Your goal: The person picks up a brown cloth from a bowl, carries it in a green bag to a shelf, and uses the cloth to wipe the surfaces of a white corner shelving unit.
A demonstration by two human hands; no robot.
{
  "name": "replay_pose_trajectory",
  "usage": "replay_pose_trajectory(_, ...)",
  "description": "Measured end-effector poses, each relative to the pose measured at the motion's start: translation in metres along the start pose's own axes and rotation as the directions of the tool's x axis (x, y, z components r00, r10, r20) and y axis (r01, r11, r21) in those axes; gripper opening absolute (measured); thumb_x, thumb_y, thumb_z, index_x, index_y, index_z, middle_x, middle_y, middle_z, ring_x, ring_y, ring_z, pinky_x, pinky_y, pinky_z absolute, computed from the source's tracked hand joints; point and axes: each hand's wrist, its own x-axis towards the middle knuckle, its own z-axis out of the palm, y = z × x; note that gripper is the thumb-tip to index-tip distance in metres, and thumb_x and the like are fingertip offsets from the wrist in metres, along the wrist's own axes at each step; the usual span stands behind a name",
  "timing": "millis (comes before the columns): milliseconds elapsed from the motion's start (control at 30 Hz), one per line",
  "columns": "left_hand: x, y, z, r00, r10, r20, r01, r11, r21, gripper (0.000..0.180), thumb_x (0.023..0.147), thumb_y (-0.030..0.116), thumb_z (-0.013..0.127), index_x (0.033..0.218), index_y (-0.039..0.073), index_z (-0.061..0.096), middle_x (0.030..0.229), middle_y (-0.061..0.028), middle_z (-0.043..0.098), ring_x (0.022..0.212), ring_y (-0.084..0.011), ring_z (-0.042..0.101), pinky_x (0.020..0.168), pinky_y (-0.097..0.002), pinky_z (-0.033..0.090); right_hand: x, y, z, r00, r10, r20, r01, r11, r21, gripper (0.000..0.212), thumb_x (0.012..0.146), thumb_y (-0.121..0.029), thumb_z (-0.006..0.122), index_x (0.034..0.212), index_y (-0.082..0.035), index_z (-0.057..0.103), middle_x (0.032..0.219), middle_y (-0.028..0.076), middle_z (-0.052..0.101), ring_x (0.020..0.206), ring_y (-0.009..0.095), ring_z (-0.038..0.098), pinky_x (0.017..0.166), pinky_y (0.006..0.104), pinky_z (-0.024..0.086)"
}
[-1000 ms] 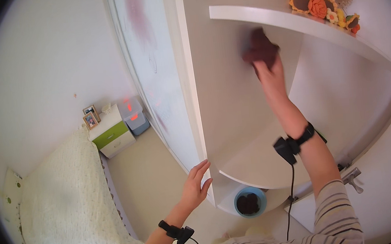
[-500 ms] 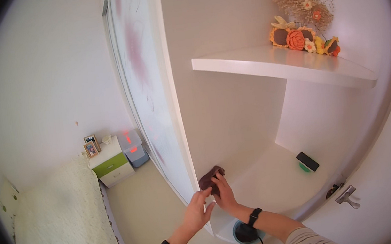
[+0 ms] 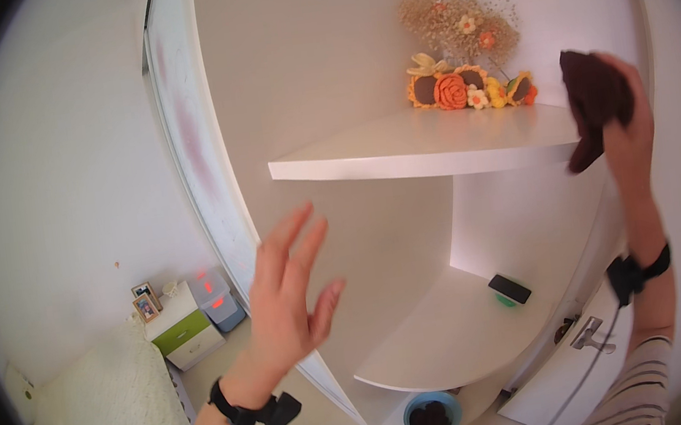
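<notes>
My right hand [image 3: 638,125] is raised at the right end of the upper white shelf [image 3: 425,138], closed around a dark brown cloth [image 3: 597,100]. One end of the cloth dangles beside the shelf's rounded front edge. My left hand [image 3: 286,291] hangs in the air below the shelf's left corner, its fingers apart and holding nothing. Crocheted flowers [image 3: 451,92] in orange and yellow lie on the upper shelf, with a dried flower bunch [image 3: 461,19] behind them. A black phone-like object [image 3: 510,288] rests on a green base on the lower shelf [image 3: 408,344].
Underneath the lower shelf stands a blue bowl [image 3: 432,415] with dark cloth-like contents. At the right is a white door with a metal handle [image 3: 591,336]. A bed [image 3: 110,411], a green-and-white nightstand [image 3: 187,325] and a plastic storage box [image 3: 219,299] are at the left.
My right hand has carried the brown cloth from the lower shelf up and right to the upper shelf's end. My left hand has come off the cloth and risen. The view has shifted.
</notes>
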Motion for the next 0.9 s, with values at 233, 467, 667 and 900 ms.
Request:
replay_pose_trajectory(233, 0.053, -0.041, 0.035, 0.996, -0.08, 0.047, 0.067, 0.972, 0.227, 0.057, 0.097, 0.034, 0.047, 0.139, -0.002, 0.035, 0.143, -0.0194, 0.037, 0.137, -0.0377, 0.029, 0.111, -0.0438, 0.027, 0.019, 0.035, -0.042, 0.712, 0.618, 0.333, -0.323, 0.71, -0.626, 0.036, 0.079, -0.003, 0.044, 0.113, -0.002, 0.055, 0.097, 0.01, 0.064, 0.089, 0.019, 0.06, 0.081, 0.0308, 0.048)
replay_pose_trajectory(467, 0.051, -0.043, 0.055, 0.987, -0.129, -0.091, 0.136, 0.988, 0.073, 0.054, 0.095, 0.041, 0.047, 0.127, -0.003, 0.045, 0.124, -0.0201, 0.049, 0.117, -0.038, 0.046, 0.103, -0.0483, 0.035, 0.01, 0.011, 0.054, 0.721, 0.377, 0.581, -0.054, 0.867, -0.494, 0.03, 0.079, -0.022, 0.053, 0.101, -0.002, 0.06, 0.091, 0.017, 0.065, 0.088, 0.034, 0.062, 0.077, 0.0419, 0.048)
replay_pose_trajectory(667, 0.057, -0.046, 0.063, 0.987, -0.087, -0.133, 0.101, 0.989, 0.106, 0.046, 0.094, 0.037, 0.048, 0.121, 0.0, 0.048, 0.118, -0.0173, 0.051, 0.1, -0.0351, 0.051, 0.099, -0.0477, 0.037, -0.016, -0.051, 0.164, 0.743, -0.046, 0.668, 0.336, 0.888, -0.313, 0.027, 0.082, -0.022, 0.062, 0.102, -0.006, 0.056, 0.099, 0.012, 0.064, 0.091, 0.029, 0.061, 0.077, 0.0413, 0.049)
replay_pose_trajectory(900, 0.055, -0.044, 0.061, 0.987, -0.087, -0.134, 0.101, 0.989, 0.104, 0.053, 0.097, 0.046, 0.039, 0.124, 0.001, 0.047, 0.12, -0.0176, 0.051, 0.108, -0.0377, 0.049, 0.105, -0.0495, 0.031, 0.005, -0.028, 0.089, 0.651, 0.166, 0.74, 0.08, 0.956, -0.284, 0.031, 0.084, -0.014, 0.055, 0.114, -0.006, 0.055, 0.1, 0.011, 0.064, 0.082, 0.02, 0.065, 0.07, 0.0342, 0.051)
